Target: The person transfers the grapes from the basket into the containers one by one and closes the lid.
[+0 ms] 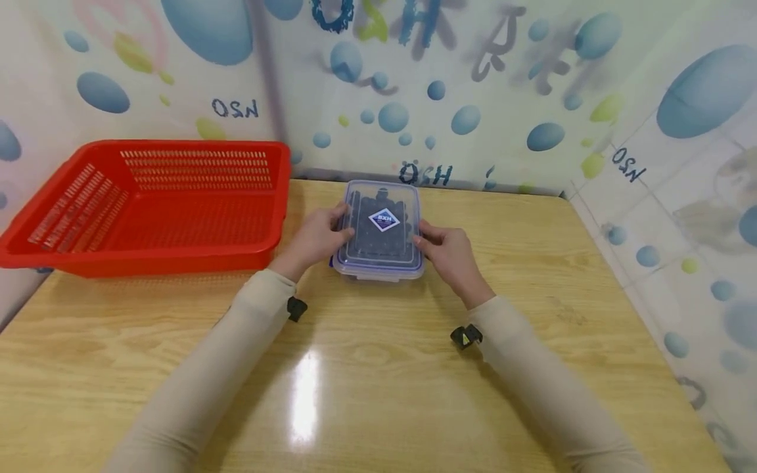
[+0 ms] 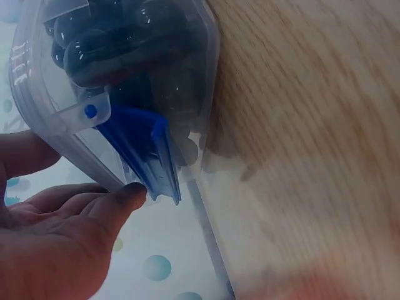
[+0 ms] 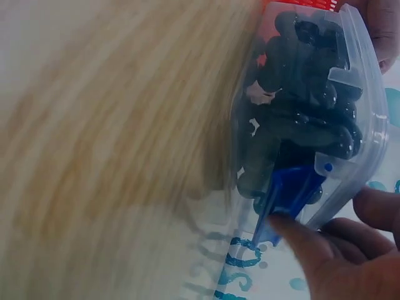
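A clear plastic food container (image 1: 384, 248) with a lid stands on the wooden table, a diamond-shaped label on its top. Dark, glossy, grape-like round pieces (image 3: 312, 87) fill it, seen through the wall. On its left side my left hand (image 1: 316, 234) holds the lid's edge, with the thumb at the end of a blue clip (image 2: 140, 147). Opposite it, my right hand (image 1: 451, 255) grips the right side, fingers by the lid rim and thumb against another blue clip (image 3: 290, 187). Both blue clips slant outward from the container's walls.
A red plastic basket (image 1: 177, 259) with slotted walls stands on the left of the wooden table (image 1: 378, 368). Behind the table runs a wall (image 1: 491, 157) with blue bubble patterns, and a similar one rises on the right. A black wrist device shows at each cuff.
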`<state>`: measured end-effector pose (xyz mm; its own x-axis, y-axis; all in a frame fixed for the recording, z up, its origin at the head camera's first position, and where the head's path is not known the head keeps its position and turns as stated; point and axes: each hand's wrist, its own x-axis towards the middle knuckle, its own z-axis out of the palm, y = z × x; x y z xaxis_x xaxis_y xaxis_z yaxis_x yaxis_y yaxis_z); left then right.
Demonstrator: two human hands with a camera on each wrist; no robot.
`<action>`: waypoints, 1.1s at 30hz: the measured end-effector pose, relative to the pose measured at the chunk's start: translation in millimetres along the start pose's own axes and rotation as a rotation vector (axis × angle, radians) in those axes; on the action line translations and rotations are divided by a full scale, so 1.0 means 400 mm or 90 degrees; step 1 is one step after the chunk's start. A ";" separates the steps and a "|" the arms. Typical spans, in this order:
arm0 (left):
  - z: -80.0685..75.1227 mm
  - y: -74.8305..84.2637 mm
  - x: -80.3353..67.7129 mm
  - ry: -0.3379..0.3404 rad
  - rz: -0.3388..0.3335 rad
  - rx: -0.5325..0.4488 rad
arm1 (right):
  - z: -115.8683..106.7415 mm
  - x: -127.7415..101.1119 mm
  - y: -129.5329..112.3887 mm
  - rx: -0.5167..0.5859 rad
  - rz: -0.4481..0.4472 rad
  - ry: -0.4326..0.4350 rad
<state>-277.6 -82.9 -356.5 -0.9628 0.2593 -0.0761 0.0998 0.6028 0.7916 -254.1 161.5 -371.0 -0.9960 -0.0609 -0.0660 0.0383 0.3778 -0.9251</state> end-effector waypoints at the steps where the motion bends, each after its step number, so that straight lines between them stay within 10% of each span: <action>1: 0.000 0.004 0.001 -0.004 -0.006 0.006 | -0.003 0.000 -0.002 0.002 0.003 -0.002; 24: -0.011 -0.001 -0.009 -0.013 -0.113 -0.083 | -0.018 0.013 0.010 -0.002 0.063 -0.052; 33: -0.010 -0.025 -0.003 0.000 -0.211 -0.191 | -0.037 0.041 0.009 0.182 0.164 -0.154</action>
<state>-278.6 -92.1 -361.9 -0.9302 0.0895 -0.3559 -0.2916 0.4083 0.8650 -271.3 175.6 -370.0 -0.9046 -0.2259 -0.3614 0.3369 0.1403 -0.9310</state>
